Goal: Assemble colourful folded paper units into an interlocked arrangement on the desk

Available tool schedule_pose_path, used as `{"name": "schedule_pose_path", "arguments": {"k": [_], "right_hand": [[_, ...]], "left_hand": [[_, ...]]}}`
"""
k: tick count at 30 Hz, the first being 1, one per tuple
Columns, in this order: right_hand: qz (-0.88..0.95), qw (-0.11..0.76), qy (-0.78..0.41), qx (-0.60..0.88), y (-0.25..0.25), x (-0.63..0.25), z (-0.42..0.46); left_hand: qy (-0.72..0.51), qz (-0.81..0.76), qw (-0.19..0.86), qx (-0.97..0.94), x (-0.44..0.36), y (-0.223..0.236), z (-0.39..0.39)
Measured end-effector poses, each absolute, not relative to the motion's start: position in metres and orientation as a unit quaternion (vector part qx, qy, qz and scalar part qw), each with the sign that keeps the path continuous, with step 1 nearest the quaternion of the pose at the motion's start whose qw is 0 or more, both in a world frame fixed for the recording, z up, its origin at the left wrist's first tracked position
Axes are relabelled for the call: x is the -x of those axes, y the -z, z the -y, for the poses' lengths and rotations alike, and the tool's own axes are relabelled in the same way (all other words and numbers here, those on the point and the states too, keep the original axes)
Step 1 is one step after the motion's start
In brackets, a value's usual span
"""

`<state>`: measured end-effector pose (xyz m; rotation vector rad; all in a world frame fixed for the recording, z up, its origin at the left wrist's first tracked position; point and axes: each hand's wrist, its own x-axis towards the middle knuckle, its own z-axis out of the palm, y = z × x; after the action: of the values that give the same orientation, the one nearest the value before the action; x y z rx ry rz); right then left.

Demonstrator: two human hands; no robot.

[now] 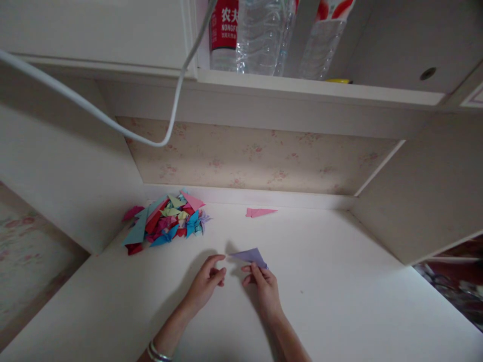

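Dim light — soft shadows left of left hand (206, 281) and right hand (267, 290) on desk (339, 286); glints on bottles (259, 37) — wide-angle stretch, lower right edge blurry.

I see matt paper over a smooth white tabletop (339, 261).
The folded purple paper (249, 255) looks crisp and matt to me, like the far pink paper (260, 213) and the far-left paper pile (166, 221); I read the wallpaper (264, 156) as matt, the cable (113, 123) as smooth plastic, the far bottles (260, 37) as glossy, rippled clear plastic, the near-left bracelet (156, 354) as shiny metal.
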<state>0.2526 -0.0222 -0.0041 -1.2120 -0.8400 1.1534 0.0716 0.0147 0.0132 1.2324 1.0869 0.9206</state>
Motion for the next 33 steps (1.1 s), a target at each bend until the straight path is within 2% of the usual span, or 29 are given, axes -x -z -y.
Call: {"name": "schedule_pose_path", "arguments": {"k": [3, 8, 13, 26, 33], "right_hand": [[0.383, 0.589, -0.469, 0.535, 0.008, -0.251, 0.024], [0.559, 0.504, -0.358, 0.552, 0.013, -0.242, 0.029], [0.617, 0.465, -0.314, 0.552, 0.016, -0.238, 0.030], [0.679, 0.428, -0.262, 0.536, 0.011, -0.239, 0.031], [0.603, 0.478, -0.313, 0.557, 0.010, -0.238, 0.033]], "left_hand": [[-0.392, -0.462, 0.598, -0.524, -0.071, -0.019, -0.012], [-0.372, -0.430, 0.615, -0.546, -0.070, -0.016, -0.011], [-0.367, -0.446, 0.602, -0.551, -0.072, -0.003, -0.013], [-0.374, -0.463, 0.581, -0.555, -0.076, -0.010, -0.015], [-0.373, -0.489, 0.596, -0.516, -0.080, -0.016, -0.030]]}}
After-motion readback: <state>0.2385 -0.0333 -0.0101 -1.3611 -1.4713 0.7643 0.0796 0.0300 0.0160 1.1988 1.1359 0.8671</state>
